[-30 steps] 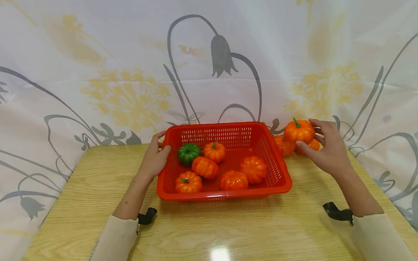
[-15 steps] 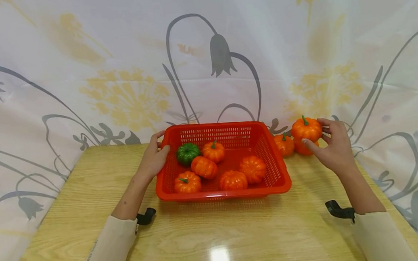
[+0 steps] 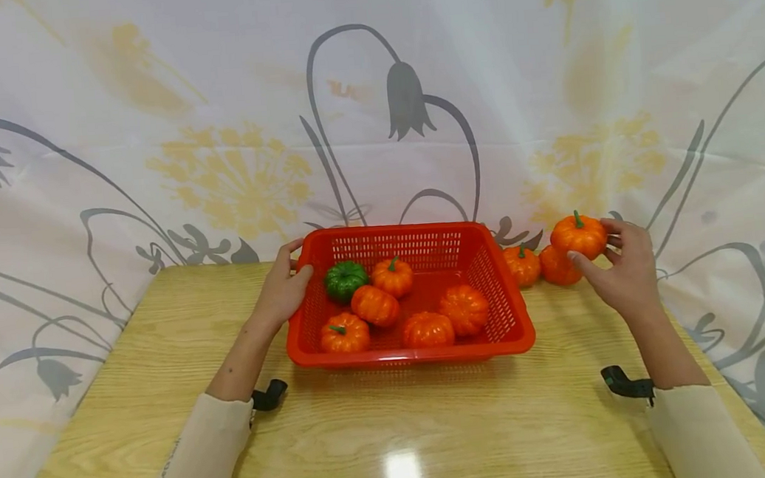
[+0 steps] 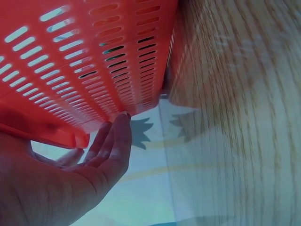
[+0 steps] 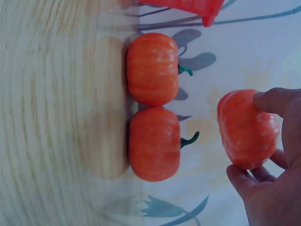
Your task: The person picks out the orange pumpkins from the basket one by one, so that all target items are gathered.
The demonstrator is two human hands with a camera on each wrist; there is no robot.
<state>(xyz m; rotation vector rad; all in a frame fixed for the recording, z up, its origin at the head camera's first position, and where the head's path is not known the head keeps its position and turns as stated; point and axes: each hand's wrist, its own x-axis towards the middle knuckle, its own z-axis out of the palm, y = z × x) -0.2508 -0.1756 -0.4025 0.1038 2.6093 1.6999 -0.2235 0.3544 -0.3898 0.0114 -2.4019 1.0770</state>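
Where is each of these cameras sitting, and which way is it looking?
Head: worn on the person's head, looking forward and down at the basket and table; the left hand, right hand and both sleeves show.
Left wrist: worn there, looking along the basket's slotted outside; only the left hand shows.
Right wrist: worn there, looking at the held pumpkin and two loose pumpkins; only the right hand shows.
Shared: head and right wrist both see those three pumpkins.
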